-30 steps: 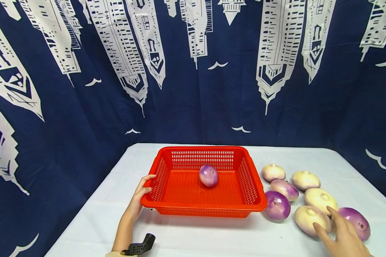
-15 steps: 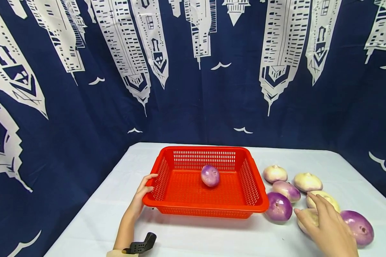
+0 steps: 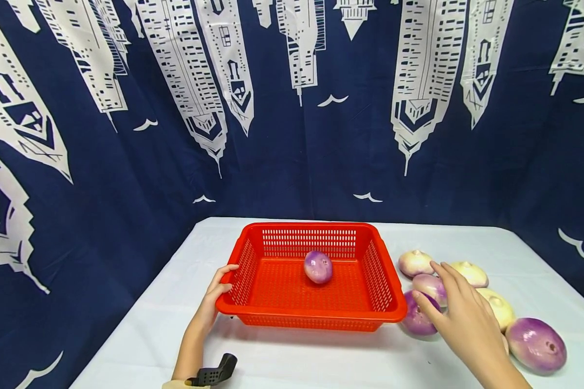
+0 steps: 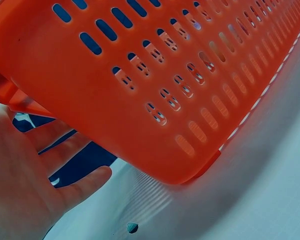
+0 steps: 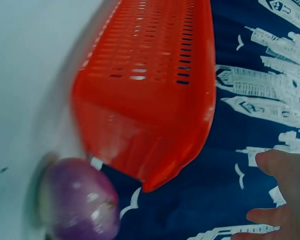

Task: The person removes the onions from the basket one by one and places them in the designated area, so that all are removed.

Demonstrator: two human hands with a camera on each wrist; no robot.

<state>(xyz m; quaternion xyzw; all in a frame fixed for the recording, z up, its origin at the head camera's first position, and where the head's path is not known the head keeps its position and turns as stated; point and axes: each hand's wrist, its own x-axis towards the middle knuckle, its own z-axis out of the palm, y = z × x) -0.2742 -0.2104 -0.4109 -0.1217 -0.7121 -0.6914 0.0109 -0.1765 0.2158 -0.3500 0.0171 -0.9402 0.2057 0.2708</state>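
A red perforated plastic basket stands on the white table, with one purple-and-white onion inside. My left hand holds its left rim; in the left wrist view some fingers lie beneath the rim. To the basket's right, my right hand hovers with spread fingers over a group of onions. Its thumb and fingertips are around a dark purple onion and a paler onion behind it; contact cannot be told. In the right wrist view the purple onion is apart from the visible fingers.
Cream onions lie around the right hand. A larger purple onion sits at the near right. Another onion is mostly hidden under the hand. A dark blue curtain with white buildings hangs behind the table.
My right hand has moved left and away from me, from the near cream onions to the purple onions beside the basket. The left hand stays at the basket's rim.
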